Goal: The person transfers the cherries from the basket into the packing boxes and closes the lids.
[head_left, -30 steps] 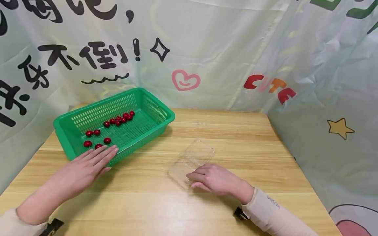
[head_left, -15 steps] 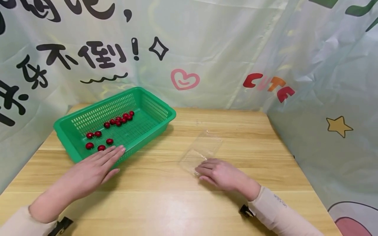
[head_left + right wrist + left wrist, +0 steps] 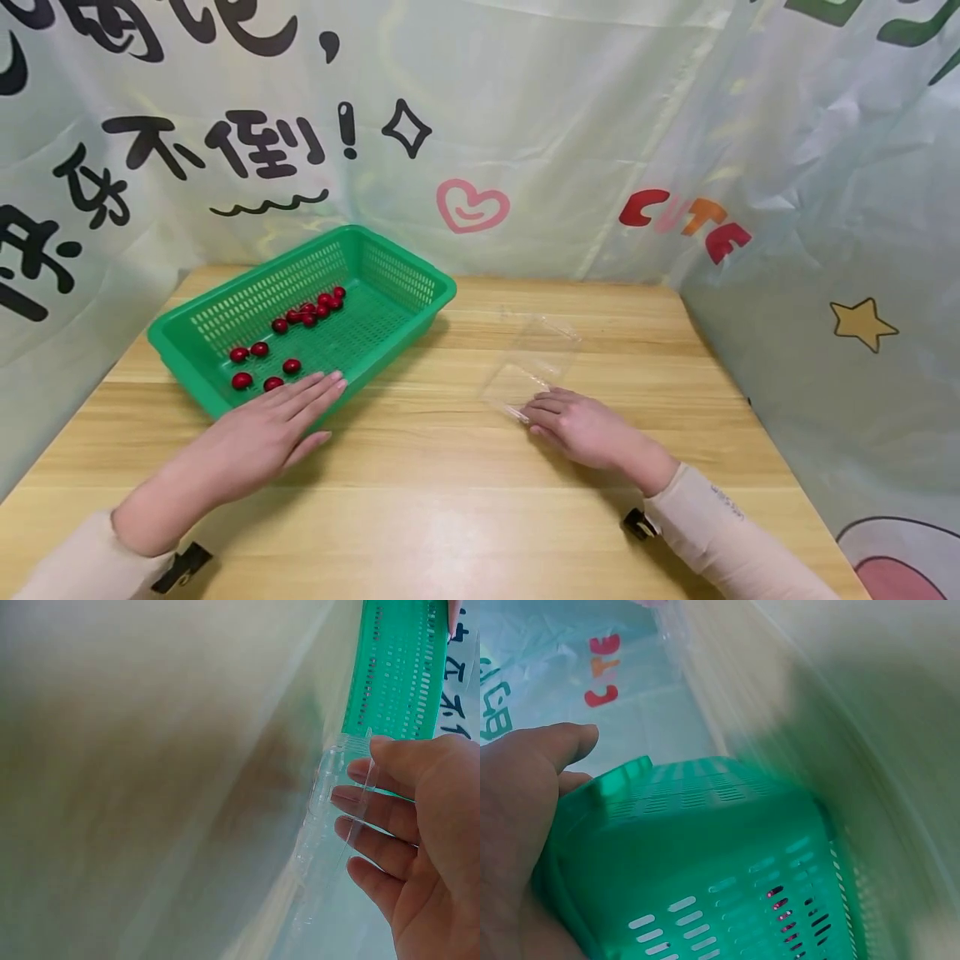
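Your left hand point(image 3: 258, 433) lies flat with straight fingers against the near wall of the green perforated basket point(image 3: 408, 287), which sits at the back left of the wooden table point(image 3: 450, 517). It presses the basket rather than gripping it. Inside, a dozen or so small red fruits point(image 3: 288, 367) lie loose, some near your fingertips and a cluster towards the far wall. To the right, well apart from the basket, the clear plastic clamshell box point(image 3: 536, 362) rests on the table with its lid open. Your right hand point(image 3: 585, 429) has fingers extended against its near edge, touching and not pinching.

By my reading, you are at the positioning step, with both containers being set in place and no fruit yet in the box. The next move would call for a light pinch on one fruit at a time, and a steadying hand on the flimsy box.

The left wrist view shows the basket's outer wall point(image 3: 705, 885) close up, with your palm against it and red showing through the slots. The right wrist view shows the box's ribbed rim point(image 3: 334, 795) lying across your fingers point(image 3: 375, 825), which the head view leaves faint.
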Motion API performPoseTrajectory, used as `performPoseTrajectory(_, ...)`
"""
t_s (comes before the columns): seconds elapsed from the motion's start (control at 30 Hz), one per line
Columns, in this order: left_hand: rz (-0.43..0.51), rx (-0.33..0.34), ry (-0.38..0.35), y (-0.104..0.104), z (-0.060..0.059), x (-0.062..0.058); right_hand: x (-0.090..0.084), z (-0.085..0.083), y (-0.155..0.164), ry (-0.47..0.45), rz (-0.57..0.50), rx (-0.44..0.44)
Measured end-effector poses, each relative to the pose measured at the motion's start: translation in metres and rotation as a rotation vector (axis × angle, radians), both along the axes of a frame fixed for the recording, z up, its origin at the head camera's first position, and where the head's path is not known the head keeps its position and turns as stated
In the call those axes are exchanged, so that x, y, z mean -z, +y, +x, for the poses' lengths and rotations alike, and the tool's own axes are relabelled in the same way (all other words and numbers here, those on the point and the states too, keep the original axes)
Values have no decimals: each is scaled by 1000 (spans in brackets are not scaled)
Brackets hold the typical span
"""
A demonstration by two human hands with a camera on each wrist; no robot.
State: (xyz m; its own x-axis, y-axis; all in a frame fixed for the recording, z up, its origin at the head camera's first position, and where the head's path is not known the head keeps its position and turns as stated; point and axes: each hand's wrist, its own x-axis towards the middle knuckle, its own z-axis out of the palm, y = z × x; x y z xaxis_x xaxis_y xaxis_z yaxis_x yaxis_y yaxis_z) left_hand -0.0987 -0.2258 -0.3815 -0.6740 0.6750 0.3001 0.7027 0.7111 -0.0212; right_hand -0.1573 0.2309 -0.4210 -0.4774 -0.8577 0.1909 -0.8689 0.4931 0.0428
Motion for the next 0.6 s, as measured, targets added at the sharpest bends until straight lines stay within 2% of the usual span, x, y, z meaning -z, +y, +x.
performPoseTrajectory(0.17,8,48,16,8,-5,0,1,-5,10,0,-12,44)
performPoseTrajectory(0.37,-6,92,-9,15,-9,-1,0,-9,21,9,-36,81)
performPoseTrajectory(0.6,-23,155,-33,26,-13,-3,-1,-12,31,15,-9,150)
